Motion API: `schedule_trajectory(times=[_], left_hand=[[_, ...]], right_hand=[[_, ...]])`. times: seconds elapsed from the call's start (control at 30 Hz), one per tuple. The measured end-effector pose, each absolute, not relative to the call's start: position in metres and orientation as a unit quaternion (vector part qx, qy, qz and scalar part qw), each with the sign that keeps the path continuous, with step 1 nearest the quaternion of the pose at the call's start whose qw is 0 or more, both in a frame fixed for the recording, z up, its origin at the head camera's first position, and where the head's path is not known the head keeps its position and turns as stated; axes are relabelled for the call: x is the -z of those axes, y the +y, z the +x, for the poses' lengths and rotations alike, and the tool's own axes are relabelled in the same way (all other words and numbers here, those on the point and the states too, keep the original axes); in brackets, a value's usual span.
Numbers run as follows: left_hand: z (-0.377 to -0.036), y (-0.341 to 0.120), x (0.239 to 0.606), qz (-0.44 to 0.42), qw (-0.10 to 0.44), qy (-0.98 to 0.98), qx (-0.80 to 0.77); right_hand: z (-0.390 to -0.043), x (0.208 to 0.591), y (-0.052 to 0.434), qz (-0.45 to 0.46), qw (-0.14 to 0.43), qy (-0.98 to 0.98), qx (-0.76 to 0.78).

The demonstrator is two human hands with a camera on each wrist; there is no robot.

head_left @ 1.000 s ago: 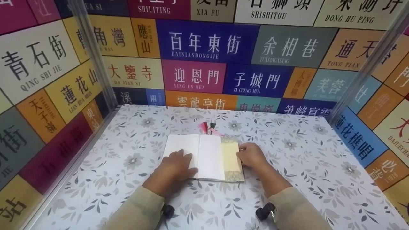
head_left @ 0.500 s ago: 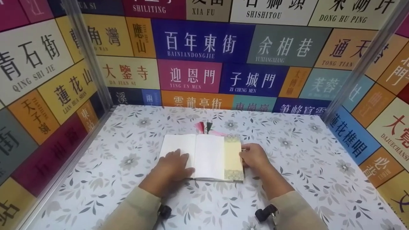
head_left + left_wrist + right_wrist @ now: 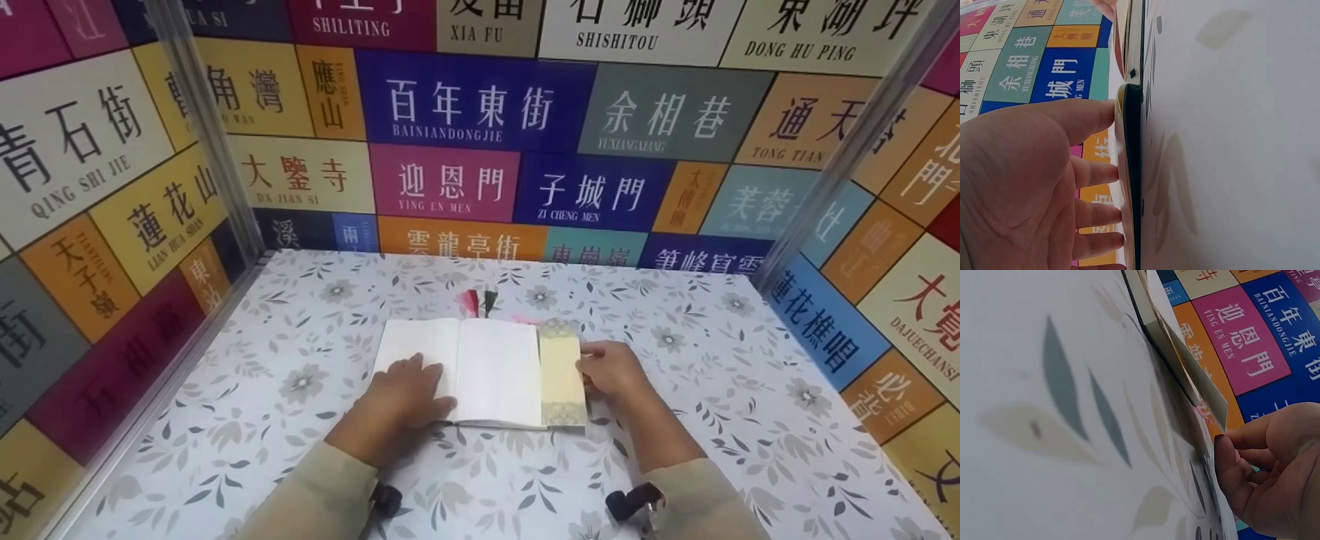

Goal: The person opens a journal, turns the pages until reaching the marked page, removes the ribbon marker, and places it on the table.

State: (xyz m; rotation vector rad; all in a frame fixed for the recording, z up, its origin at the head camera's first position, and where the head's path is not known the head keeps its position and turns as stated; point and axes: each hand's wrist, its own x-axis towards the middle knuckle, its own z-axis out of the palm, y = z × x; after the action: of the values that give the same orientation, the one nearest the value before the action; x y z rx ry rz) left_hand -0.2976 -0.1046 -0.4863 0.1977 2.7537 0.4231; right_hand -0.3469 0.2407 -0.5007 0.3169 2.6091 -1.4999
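A notebook (image 3: 499,371) lies spread at blank white pages on the table. My left hand (image 3: 409,386) rests on its left page, fingers extended. In the left wrist view, those fingertips (image 3: 1107,171) meet the page above a dark cover edge (image 3: 1135,185). My right hand (image 3: 616,371) pinches the outer edge of a pale yellow card (image 3: 562,367) with patterned bands at both ends. This card sits along the right page's outer side. From the right wrist, thumb and fingers hold a corner of the card (image 3: 1202,379), which slants out from the notebook (image 3: 1162,340).
A red-pink tassel (image 3: 469,302) and a dark green tassel (image 3: 490,301) lie just beyond the notebook's top edge. The table (image 3: 300,450) has a leaf-and-flower cover. Colourful walls with sign panels (image 3: 472,101) stand behind and at both sides.
My right hand has moved to the right with the yellow card, and more of the white right page shows. The left hand has stayed on the left page. The view has shifted slightly.
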Motion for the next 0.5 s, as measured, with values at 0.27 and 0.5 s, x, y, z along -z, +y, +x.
schedule_trajectory(times=[0.27,0.5], left_hand=[[-0.298,-0.107,0.488,0.055,0.188,0.965,-0.172],[-0.298,-0.106,0.488,0.057,0.187,0.966,-0.167]], right_hand=[[-0.350,0.495,0.260,0.107,0.065,0.869,0.479],[-0.350,0.497,0.267,0.113,0.063,0.877,0.462]])
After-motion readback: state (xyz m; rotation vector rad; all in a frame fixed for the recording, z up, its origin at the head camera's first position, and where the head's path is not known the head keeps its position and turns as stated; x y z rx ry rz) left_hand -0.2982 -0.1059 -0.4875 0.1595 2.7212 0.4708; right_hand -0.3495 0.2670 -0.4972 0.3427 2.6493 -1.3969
